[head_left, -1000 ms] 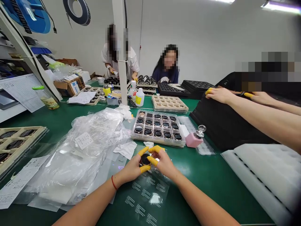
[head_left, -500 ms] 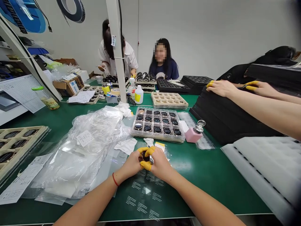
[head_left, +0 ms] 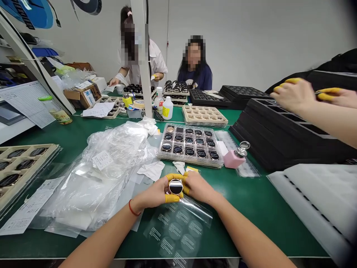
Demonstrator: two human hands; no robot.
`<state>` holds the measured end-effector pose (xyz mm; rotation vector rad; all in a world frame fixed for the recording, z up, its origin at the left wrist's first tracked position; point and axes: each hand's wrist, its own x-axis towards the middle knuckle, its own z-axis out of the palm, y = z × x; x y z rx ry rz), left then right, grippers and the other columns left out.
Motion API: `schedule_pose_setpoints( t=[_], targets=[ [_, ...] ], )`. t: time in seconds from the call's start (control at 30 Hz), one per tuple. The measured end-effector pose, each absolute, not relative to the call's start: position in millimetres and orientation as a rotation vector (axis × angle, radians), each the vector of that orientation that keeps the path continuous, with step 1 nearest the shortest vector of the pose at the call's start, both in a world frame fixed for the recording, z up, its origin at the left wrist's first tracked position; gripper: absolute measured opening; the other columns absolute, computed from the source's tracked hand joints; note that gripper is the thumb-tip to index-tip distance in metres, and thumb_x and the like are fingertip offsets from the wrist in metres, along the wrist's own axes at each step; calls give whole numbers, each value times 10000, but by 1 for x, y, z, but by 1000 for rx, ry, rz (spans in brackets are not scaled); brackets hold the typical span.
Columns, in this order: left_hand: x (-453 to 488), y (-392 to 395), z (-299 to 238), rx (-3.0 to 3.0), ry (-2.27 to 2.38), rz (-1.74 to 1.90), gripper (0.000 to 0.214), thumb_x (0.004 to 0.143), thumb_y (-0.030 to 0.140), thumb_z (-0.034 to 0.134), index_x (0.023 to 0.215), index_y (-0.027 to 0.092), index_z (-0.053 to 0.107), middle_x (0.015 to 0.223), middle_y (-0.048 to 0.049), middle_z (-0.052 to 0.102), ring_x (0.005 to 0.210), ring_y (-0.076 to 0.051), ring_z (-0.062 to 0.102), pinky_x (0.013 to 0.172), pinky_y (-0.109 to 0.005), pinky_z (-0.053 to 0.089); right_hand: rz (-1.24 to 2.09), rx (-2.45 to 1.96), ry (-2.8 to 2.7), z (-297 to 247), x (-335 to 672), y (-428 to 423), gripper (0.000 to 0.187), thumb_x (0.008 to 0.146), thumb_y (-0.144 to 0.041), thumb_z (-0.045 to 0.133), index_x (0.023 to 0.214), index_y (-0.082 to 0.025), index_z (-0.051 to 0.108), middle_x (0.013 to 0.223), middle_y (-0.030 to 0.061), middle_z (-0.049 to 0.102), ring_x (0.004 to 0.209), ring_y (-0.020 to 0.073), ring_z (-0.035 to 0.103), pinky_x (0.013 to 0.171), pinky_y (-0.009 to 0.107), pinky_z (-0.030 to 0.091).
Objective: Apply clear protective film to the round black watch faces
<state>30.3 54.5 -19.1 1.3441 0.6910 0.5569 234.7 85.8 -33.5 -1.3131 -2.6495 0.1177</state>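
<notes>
The person's left hand (head_left: 157,191), its fingertips covered in yellow, is forming a curved grip; the right hand (head_left: 198,187), also yellow-tipped, is holding its fingers bent just beside. The bare left forearm (head_left: 103,237) and right forearm (head_left: 244,234) are slanting inward.

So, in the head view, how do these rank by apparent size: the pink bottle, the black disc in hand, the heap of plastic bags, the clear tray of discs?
Largest to smallest:
1. Plastic bags
2. Clear tray
3. Pink bottle
4. Black disc
</notes>
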Motion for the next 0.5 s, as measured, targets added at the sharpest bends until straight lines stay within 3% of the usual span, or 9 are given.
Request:
schedule_pose_setpoints(
  t=[0.1,0.23,0.4,0.5],
  targets=[
    [30,52,-16,1376,622,491,579,741,212,653,1262,238,402,917,-33,640,869,-176,613,773,-316,465,292,-1357,-2560,-46,224,91,121,807,-234,541,712,-194,605,747,36,600,692,160,516,611,266,334],
    [34,52,-24,1351,661,491,559,753,246,646,1237,230,366,890,-19,613,853,-174,620,763,-318,477,191,-1619,-2294,-59,212,107,192,862,-254,478,990,-180,601,938,80,621,809,187,554,691,287,368],
    [35,59,-34,1348,862,674,466,740,255,658,1141,207,425,812,13,550,729,-130,573,662,-262,456,265,-1569,-2263,-51,222,108,149,837,-164,471,854,-185,618,865,67,623,812,194,550,719,313,379],
    [34,61,-34,1327,876,738,470,750,249,641,1160,205,415,821,8,552,721,-125,563,649,-251,448,380,-1296,-2144,-34,224,87,71,830,-218,531,825,-211,601,916,46,614,885,188,531,789,333,390]
  ],
)
